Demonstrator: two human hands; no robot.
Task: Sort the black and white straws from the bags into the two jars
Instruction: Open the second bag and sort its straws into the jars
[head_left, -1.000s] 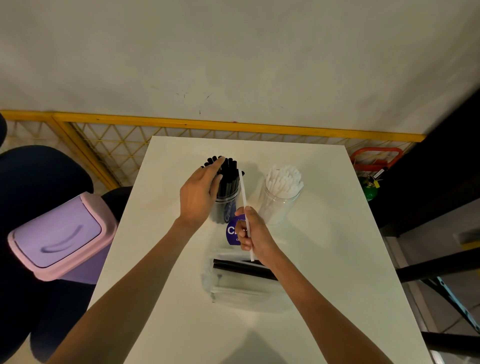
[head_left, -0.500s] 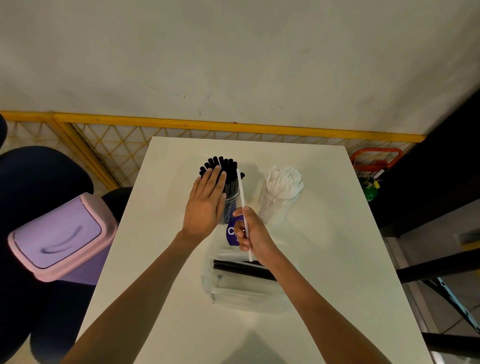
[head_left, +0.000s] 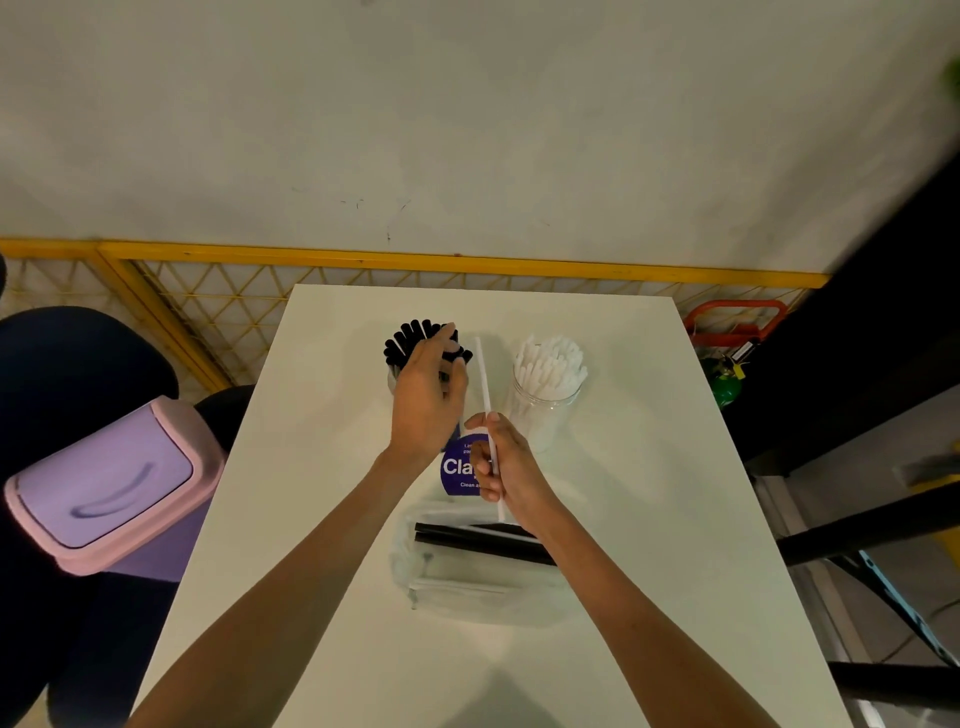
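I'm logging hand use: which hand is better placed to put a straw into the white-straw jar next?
Right. The right hand grips a white straw, held upright beside the jar of white straws. The left hand curls around the black straws and holds no white one.

The left hand (head_left: 426, 400) hides most of the black-straw jar (head_left: 393, 378) — whether its fingers (head_left: 445, 335) grip any black straws (head_left: 410, 333) is unclear
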